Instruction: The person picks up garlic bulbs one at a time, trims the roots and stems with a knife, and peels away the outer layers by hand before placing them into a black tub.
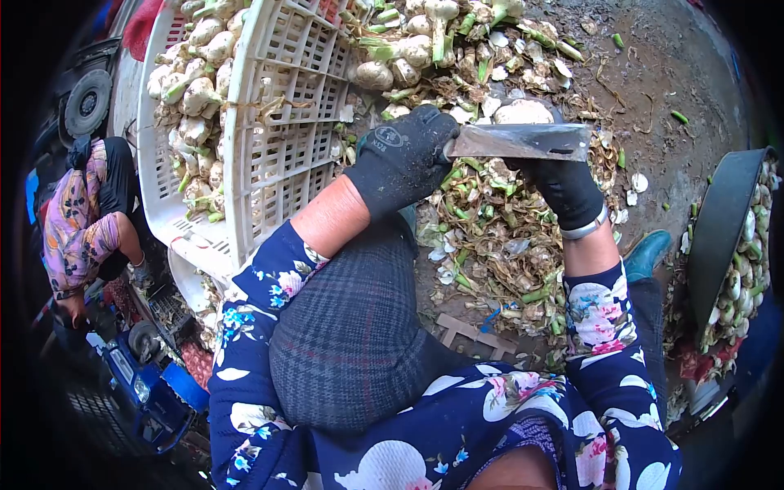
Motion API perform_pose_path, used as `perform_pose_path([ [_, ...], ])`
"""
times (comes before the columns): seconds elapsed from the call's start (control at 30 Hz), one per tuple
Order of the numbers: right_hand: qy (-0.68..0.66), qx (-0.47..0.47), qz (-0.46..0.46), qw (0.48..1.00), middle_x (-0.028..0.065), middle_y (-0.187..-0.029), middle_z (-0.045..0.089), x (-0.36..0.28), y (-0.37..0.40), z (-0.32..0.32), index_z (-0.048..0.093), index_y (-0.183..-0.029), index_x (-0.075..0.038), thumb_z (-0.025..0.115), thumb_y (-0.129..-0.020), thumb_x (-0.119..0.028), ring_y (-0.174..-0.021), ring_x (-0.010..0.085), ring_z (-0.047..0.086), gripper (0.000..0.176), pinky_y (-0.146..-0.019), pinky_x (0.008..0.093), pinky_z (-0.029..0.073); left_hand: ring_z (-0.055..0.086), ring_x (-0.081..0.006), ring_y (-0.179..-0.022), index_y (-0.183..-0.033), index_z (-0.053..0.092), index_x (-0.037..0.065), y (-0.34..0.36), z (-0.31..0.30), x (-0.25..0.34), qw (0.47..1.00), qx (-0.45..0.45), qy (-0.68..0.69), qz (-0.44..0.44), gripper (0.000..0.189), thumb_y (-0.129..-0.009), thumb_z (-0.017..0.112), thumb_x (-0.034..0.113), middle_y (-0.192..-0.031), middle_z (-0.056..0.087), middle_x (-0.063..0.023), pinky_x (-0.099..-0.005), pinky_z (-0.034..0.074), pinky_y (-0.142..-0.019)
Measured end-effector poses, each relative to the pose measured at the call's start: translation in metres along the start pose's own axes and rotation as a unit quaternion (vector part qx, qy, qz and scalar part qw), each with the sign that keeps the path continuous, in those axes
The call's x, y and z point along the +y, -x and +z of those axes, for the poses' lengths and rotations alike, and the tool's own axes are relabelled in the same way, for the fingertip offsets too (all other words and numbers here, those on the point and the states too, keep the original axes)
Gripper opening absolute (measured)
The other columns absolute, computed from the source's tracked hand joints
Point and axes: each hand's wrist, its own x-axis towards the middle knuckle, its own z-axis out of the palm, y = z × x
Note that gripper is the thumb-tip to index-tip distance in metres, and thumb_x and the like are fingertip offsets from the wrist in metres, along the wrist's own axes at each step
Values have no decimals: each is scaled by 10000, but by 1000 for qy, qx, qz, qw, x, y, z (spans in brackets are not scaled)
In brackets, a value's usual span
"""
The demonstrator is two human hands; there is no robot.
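My left hand (408, 159), in a black glove, is wrapped round the handle of a wide knife (523, 141). The blade points right and lies level across the view, with wet smears and a dark mark near its end. Behind the blade is my right hand (567, 192), also black-gloved, closed on a pale garlic bulb (524, 112) that shows just beyond the blade. The blade hides part of the bulb and most of my right fingers. Below both hands lies a heap of garlic trimmings (506, 237).
A white plastic crate (282, 122) of garlic bulbs (204, 90) stands at left. More untrimmed garlic (408, 53) lies ahead. A dark round basin (723, 237) and a pile of bulbs are at right. Another person (90, 212) crouches far left, near a blue vehicle (135, 380).
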Motion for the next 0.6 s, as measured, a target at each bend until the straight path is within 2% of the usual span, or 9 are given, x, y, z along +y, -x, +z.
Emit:
perform_pose_path([
  [0.03, -10, -6, -72, 997, 72, -974, 606, 9, -3, -2, 463, -1150, -23, 744, -665, -77, -865, 170, 584, 563, -781, 303, 472, 524, -335, -814, -922, 522, 63, 1, 0, 2, 1000, -2, 1, -1, 283, -673, 642, 122, -851, 514, -140, -406, 439, -693],
  [0.07, -10, -6, -70, 997, 72, -974, 606, 18, -3, -3, 463, -1150, -23, 744, -665, -77, -865, 170, 584, 563, -781, 303, 472, 527, -335, -819, -922, 520, 62, 2, 0, 4, 1000, 13, 4, 4, 289, -668, 643, 122, -856, 516, -139, -406, 442, -692],
  [0.2, 152, 25, -206, 966, 97, -1007, 589, 25, -4, -6, 340, -1241, -15, 703, -680, -28, -889, 212, 588, 668, -789, 314, 474, 536, -334, -833, -919, 520, 61, 1, -3, 8, 1000, 14, -7, 3, 299, -653, 646, 115, -872, 524, -135, -410, 450, -693],
  [0.27, 103, 41, -118, 987, 99, -962, 604, 12, 0, -2, 410, -1192, -2, 715, -667, -40, -866, 216, 596, 609, -775, 315, 478, 537, -333, -833, -921, 522, 63, 1, -1, 9, 1000, 14, -18, 0, 301, -650, 644, 112, -871, 525, -133, -409, 450, -696],
  [0.37, 181, -36, -178, 967, 94, -898, 618, -20, 5, 2, 510, -1093, 6, 725, -661, -87, -827, 188, 599, 491, -742, 299, 481, 536, -336, -829, -921, 525, 62, 2, 10, -11, 1000, 26, -13, 2, 290, -655, 633, 106, -869, 526, -135, -407, 449, -697],
  [0.4, 91, -20, -92, 991, 76, -847, 622, -22, 10, 11, 581, -985, -3, 722, -663, -142, -781, 153, 595, 377, -703, 281, 478, 533, -338, -825, -918, 527, 61, 4, 16, -24, 999, 39, 1, 7, 277, -661, 623, 104, -867, 525, -139, -405, 448, -696],
  [0.47, -193, 4, 9, 981, 57, -858, 615, -29, 27, 21, 579, -982, -15, 709, -676, -180, -765, 129, 587, 371, -691, 268, 471, 526, -345, -812, -905, 528, 52, 13, 21, -43, 998, 17, -23, -63, 240, -683, 602, 104, -860, 525, -153, -406, 445, -694],
  [0.53, -211, 0, -2, 977, 46, -875, 607, -21, 28, 17, 555, -1018, -19, 705, -672, -184, -758, 124, 582, 411, -688, 271, 472, 518, -358, -814, -888, 528, 44, 23, 21, -56, 983, -12, -50, -176, 201, -699, 576, 95, -863, 524, -165, -416, 439, -690],
  [0.6, -179, 3, 34, 983, 43, -886, 598, -22, 19, 10, 530, -1053, -18, 691, -681, -164, -766, 125, 576, 430, -663, 269, 476, 530, -332, -777, -858, 534, 42, 24, 32, -57, 990, 29, -32, -136, 174, -705, 590, 102, -815, 534, -152, -398, 440, -693],
])
